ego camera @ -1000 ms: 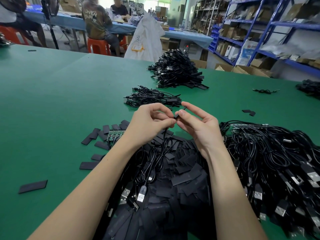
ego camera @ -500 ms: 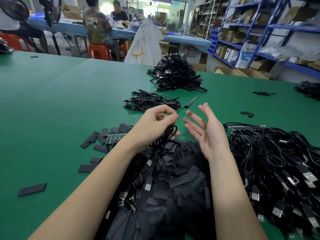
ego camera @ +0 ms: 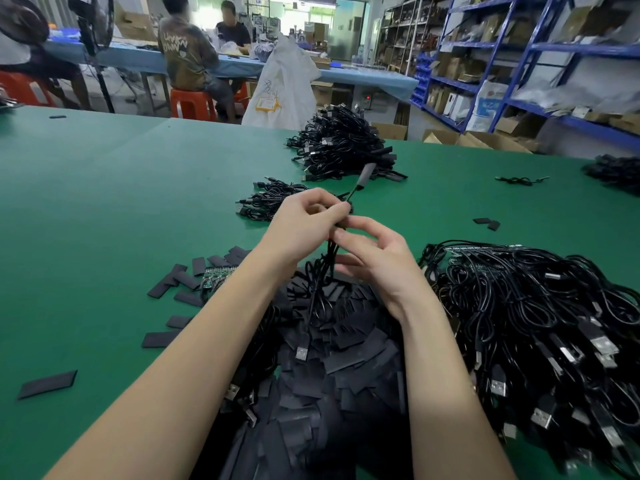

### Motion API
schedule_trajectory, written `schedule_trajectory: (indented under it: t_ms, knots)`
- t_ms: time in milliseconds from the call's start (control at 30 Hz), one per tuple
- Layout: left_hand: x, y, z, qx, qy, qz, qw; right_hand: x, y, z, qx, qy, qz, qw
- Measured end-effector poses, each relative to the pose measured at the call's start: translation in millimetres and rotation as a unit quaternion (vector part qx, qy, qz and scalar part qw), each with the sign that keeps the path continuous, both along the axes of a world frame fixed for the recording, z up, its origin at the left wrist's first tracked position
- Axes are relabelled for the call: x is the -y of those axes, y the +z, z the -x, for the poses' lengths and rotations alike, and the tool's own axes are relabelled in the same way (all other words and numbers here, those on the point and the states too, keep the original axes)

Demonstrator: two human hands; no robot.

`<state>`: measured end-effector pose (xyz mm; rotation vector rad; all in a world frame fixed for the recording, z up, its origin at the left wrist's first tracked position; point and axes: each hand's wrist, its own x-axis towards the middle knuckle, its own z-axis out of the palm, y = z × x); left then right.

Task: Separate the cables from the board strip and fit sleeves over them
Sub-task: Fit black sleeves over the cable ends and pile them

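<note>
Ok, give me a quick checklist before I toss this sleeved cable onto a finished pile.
1. Cable held: ok, the left hand pinches the cable.
2. Sleeve on: ok, the sleeve sits at the far end, sticking up past the hands.
3. Sleeve fully seated: cannot tell, that end is blurred.
4. Right hand clear: not ok, its fingertips touch the cable at the left hand.
5. USB plug free: cannot tell, it hangs over the loose sleeves.
6. Drop spot: ok, the small pile lies just ahead.
</note>
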<state>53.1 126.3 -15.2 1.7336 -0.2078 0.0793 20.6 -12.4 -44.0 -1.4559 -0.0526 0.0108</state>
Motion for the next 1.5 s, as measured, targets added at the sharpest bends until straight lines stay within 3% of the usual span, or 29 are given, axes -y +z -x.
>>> schedule_trajectory:
  t_ms: [100, 267, 400, 600, 700, 800, 1033, 1200, 1333, 1500]
  knots:
    - [-4.6, 1.5, 2.8, -0.001, -0.045, -0.031, 0.999, 2.8, 1.4, -0.6, 0.006, -0.044, -0.035, 0.998]
    - [-30.0, -14.9, 8.9, -0.038, -0.124, -0.266, 0.955, 9.4, 1.5, -4.1, 0.015, -0.138, -0.086, 0.987]
    - [-40.1, -14.9, 14.1, -0.04, -0.128, -0.268, 0.954, 8.9, 2.0, -4.5, 0.01, -0.14, -0.097, 0.985]
    - [-10.4, 1.4, 2.7, 0.126, -0.057, -0.24, 0.961, 5.4, 2.2, -5.0, 0.007, -0.123, -0.156, 0.98]
    - [-4.2, 6.9, -16.0, 0.147, -0.072, -0.267, 0.95, 6.2, 0.9, -7.8, 0.001, -0.142, -0.185, 0.972]
    - [-8.6, 13.6, -43.5, 0.16, -0.058, -0.295, 0.94, 5.0, -3.3, -8.9, -0.019, -0.159, -0.148, 0.976]
    - [-28.9, 24.4, -126.2, 0.167, 0.062, -0.427, 0.887, 4.3, -7.8, -10.5, -0.035, -0.138, -0.083, 0.986]
    - [-40.1, 1.8, -152.6, 0.105, 0.045, -0.537, 0.836, 3.6, -10.6, -10.4, -0.037, -0.119, -0.057, 0.99]
    - [-44.1, -9.4, -150.4, 0.093, 0.053, -0.522, 0.846, 3.0, -10.9, -10.9, -0.039, -0.116, -0.051, 0.991]
    - [-45.7, -3.7, -113.4, 0.122, 0.076, -0.389, 0.91, 0.4, -8.3, -9.1, -0.043, -0.107, -0.035, 0.993]
